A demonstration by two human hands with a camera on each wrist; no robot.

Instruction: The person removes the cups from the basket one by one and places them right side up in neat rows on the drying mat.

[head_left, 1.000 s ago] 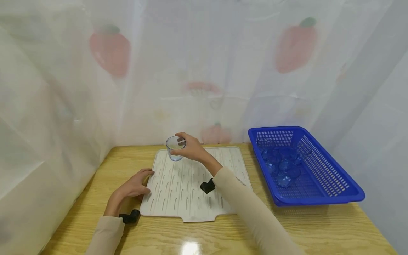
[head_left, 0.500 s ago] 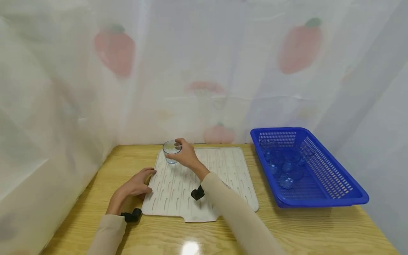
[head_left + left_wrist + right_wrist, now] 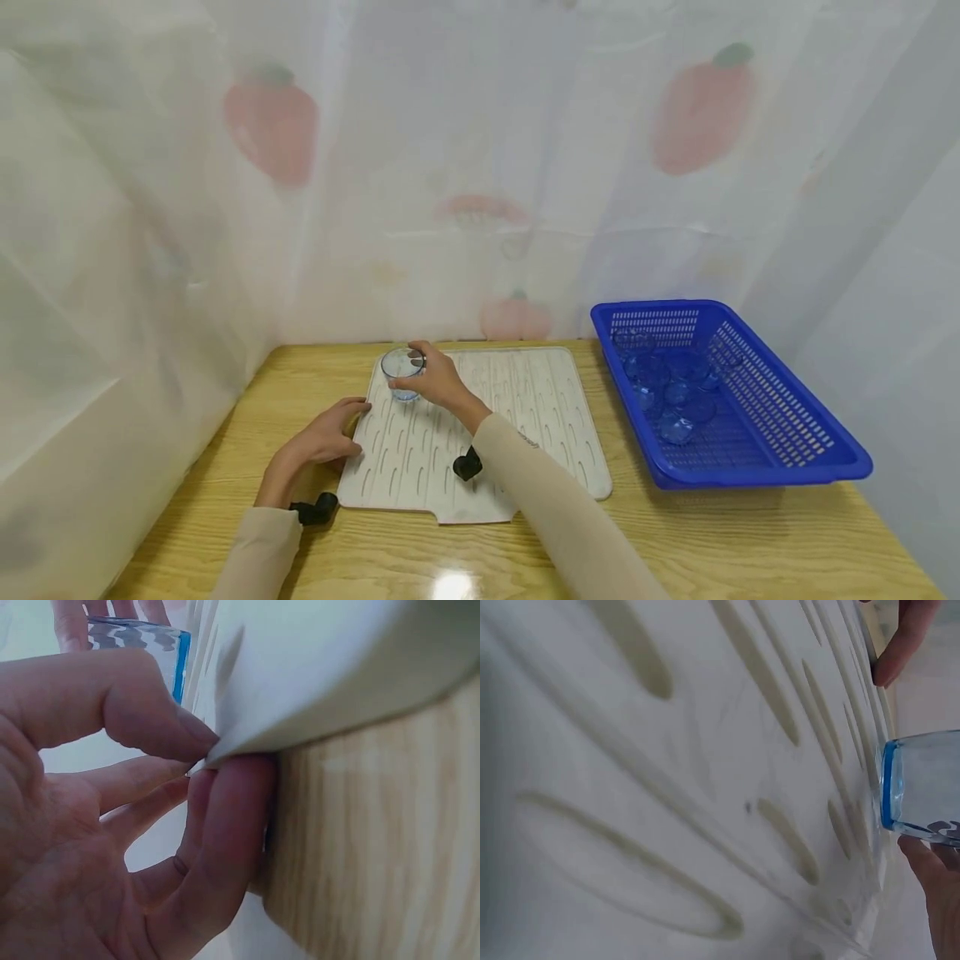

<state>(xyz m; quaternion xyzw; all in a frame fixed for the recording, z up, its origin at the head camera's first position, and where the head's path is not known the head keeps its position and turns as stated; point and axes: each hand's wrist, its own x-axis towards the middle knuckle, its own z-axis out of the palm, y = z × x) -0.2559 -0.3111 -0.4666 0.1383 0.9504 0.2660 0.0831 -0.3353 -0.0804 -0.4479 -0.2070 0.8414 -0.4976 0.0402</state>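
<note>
A clear, blue-tinted drinking glass (image 3: 402, 372) stands upright over the far left part of a white ribbed dish drying mat (image 3: 465, 408). My right hand (image 3: 441, 379) grips its side from the right, thumb in front and fingers behind. In the right wrist view the thick blue base of the glass (image 3: 889, 784) is right at the mat's surface. At the mat's left edge is my left hand (image 3: 326, 435). The left wrist view has its thumb and curled fingers (image 3: 236, 814) pinching the mat's rim.
A blue plastic basket (image 3: 765, 477) stands on the right, with several more glasses (image 3: 677, 427) lying in it. The wooden table (image 3: 375, 558) runs up to a pale sheet with strawberry prints (image 3: 272, 125) behind and on the left.
My right hand has carried the glass a little left and lowered it toward the mat. The left hand has stayed at the mat's left edge.
</note>
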